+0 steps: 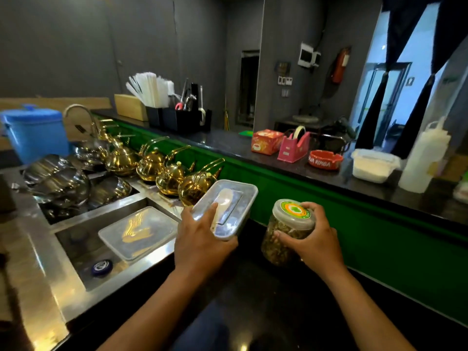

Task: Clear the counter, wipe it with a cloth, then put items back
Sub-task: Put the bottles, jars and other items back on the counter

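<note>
My left hand [200, 236] grips a clear rectangular plastic container [233, 198] with a white spoon [222, 201] lying on its lid, the thumb pressing the spoon's handle. It is held tilted above the dark lower counter [253, 287]. My right hand [314, 236] holds a clear jar [286, 236] of dried brownish-green bits with a green and orange lid label, fingers wrapped round its lid rim and side. Whether the jar touches the counter I cannot tell.
A steel sink [83, 239] at left holds a clear lidded box [139, 231]. Gold teapots [174, 173] line the green wall [354, 224]. The raised dark ledge [228, 143] carries an orange box [266, 141], pink tape dispenser [293, 146], red ashtray [325, 160], white tub [372, 165], squeeze bottle [425, 158].
</note>
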The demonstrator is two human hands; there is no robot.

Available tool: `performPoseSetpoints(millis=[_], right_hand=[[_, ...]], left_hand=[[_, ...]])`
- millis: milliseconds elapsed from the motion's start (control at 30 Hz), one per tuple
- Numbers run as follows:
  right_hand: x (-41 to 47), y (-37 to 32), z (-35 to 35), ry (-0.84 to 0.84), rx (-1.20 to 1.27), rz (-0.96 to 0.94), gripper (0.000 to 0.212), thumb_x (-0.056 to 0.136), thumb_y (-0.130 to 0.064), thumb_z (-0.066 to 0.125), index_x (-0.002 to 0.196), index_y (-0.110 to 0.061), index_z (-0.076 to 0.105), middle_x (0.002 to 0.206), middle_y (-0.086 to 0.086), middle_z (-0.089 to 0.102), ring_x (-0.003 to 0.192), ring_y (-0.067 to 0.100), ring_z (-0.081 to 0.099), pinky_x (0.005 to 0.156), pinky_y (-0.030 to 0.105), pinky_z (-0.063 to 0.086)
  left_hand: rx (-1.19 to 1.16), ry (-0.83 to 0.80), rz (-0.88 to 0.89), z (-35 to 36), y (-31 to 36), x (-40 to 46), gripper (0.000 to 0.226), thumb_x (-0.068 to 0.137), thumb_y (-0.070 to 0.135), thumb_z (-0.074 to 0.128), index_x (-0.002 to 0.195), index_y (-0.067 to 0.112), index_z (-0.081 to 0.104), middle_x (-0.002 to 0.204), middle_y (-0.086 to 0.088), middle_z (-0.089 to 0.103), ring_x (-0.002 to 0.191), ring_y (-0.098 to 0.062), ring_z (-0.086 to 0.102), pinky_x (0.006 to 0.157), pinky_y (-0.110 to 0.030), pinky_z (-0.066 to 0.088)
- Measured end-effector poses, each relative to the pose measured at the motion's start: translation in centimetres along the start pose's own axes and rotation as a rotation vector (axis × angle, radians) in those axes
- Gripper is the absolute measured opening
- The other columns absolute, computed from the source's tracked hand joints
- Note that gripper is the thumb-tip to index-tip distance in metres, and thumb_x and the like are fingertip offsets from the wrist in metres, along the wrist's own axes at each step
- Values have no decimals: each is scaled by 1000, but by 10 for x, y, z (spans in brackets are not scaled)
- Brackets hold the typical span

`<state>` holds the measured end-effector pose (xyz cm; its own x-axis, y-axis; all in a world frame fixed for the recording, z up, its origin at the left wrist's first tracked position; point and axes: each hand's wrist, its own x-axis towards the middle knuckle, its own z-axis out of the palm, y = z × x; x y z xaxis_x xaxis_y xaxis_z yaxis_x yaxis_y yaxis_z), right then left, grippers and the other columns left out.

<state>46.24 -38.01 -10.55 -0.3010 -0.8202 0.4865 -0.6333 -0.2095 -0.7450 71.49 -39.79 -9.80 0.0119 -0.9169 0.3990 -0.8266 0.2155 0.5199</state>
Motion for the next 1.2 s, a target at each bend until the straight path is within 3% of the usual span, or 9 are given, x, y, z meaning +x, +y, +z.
performPoseSetpoints(millis=[267, 467, 667, 833, 1000, 1133, 1200], right_hand=[[112, -81, -3, 4, 58, -121, 79, 52, -53, 91, 117, -36, 51, 108, -9, 67, 95, 12, 66, 81, 31, 57], [213, -127, 28, 54, 81, -95, 80, 59, -51, 91, 125, -28, 52, 107, -8, 60, 93, 11, 60, 69, 18, 44], [320, -137, 80, 97, 63, -19, 84, 56, -54, 91, 123, -28, 47, 118, 1, 61, 103, 19, 60, 84, 32, 53], [379, -114, 126, 76, -16, 45, 84, 62, -49, 90, 126, -27, 41, 123, 4, 54, 100, 18, 53, 65, 22, 40], [424, -91, 160, 108, -78, 50, 84, 60, -55, 89, 123, -27, 39, 117, -1, 54, 99, 18, 53, 73, 30, 42], [450, -80, 180, 87, -93, 28, 83, 58, -54, 89, 118, -30, 36, 116, -1, 52, 107, 21, 56, 85, 38, 55], [454, -70, 188, 74, -109, 24, 82, 58, -55, 89, 116, -30, 36, 115, -2, 54, 104, 21, 57, 81, 36, 55]], left_hand=[[68, 144, 28, -67, 32, 120, 92, 66, 66, 72, 147, 35, 43, 130, -14, 39, 115, -35, 52, 93, -39, 50], [126, 151, 78, -75, 25, 244, 94, 66, 67, 76, 146, 30, 43, 124, -12, 40, 106, -30, 53, 88, -42, 55], [207, 76, 43, -46, 2, 358, 93, 69, 66, 75, 148, 33, 39, 130, -15, 37, 113, -34, 49, 90, -42, 52], [197, 47, 26, -4, -12, 426, 88, 68, 63, 75, 144, 30, 45, 128, -15, 39, 112, -36, 49, 91, -42, 51], [137, -15, 52, 43, -12, 472, 89, 67, 64, 73, 143, 28, 45, 130, -15, 39, 116, -37, 47, 94, -44, 48], [83, -24, 40, 81, -11, 496, 94, 65, 71, 72, 144, 29, 44, 131, -14, 39, 116, -35, 47, 95, -46, 49], [74, -16, 24, 94, -12, 504, 94, 65, 72, 72, 144, 29, 45, 131, -13, 39, 115, -34, 47, 94, -46, 49]])
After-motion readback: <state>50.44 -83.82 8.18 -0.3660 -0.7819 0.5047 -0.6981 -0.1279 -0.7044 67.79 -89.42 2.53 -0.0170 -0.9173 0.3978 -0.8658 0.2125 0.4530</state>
